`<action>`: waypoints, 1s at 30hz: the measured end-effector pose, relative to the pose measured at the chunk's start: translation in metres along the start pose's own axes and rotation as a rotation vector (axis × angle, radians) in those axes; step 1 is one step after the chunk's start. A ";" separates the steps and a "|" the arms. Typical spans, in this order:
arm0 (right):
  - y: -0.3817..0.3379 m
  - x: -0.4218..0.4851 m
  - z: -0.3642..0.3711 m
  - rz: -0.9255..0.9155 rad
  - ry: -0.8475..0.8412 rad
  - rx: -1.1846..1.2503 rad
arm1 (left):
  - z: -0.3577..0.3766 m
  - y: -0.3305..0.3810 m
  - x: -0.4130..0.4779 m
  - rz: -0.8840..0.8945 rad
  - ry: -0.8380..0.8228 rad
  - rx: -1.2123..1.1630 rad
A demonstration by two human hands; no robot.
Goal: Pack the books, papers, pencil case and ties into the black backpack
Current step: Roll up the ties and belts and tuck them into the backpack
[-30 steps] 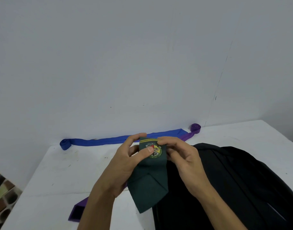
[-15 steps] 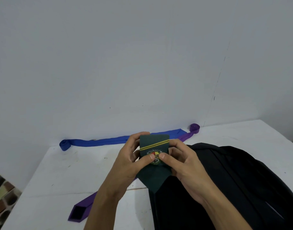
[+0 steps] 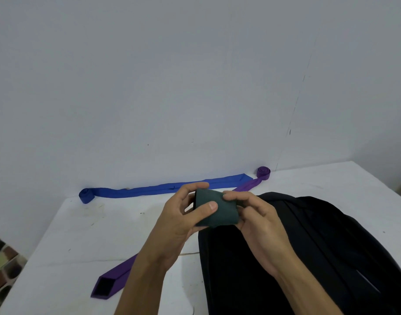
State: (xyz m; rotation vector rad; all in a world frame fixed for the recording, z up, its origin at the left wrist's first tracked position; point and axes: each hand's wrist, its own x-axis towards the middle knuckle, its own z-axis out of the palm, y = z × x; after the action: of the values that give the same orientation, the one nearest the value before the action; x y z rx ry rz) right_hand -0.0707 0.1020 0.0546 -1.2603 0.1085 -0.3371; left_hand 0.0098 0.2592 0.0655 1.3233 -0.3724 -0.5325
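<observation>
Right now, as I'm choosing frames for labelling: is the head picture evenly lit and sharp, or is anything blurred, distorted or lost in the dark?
Head view: soft, even light, no glare; the green tie, left hand and right hand look slightly soft-edged; the black backpack is so dark that its folds barely show; the wide lens splays the edges of the table.

Matt cloth green tie (image 3: 215, 210), blue tie (image 3: 163, 188), purple tie (image 3: 117, 277); matt black fabric backpack (image 3: 308, 258); smooth, scuffed white table (image 3: 81, 235).
</observation>
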 end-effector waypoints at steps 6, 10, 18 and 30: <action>-0.004 -0.011 0.002 0.162 0.032 0.176 | 0.010 -0.008 -0.001 0.070 -0.003 0.033; -0.010 -0.023 -0.008 0.151 0.041 0.105 | 0.023 -0.011 -0.005 0.140 -0.031 0.119; -0.021 -0.048 -0.053 0.085 0.122 -0.055 | 0.077 -0.036 -0.008 0.233 -0.023 0.474; -0.043 -0.114 -0.169 0.039 0.187 -0.155 | 0.128 -0.093 -0.051 0.266 -0.446 1.528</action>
State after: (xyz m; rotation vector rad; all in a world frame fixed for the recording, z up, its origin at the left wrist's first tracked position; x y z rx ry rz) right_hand -0.2314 -0.0284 0.0319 -1.3757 0.3234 -0.4181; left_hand -0.1165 0.1693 0.0041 2.5352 -1.4916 -0.2486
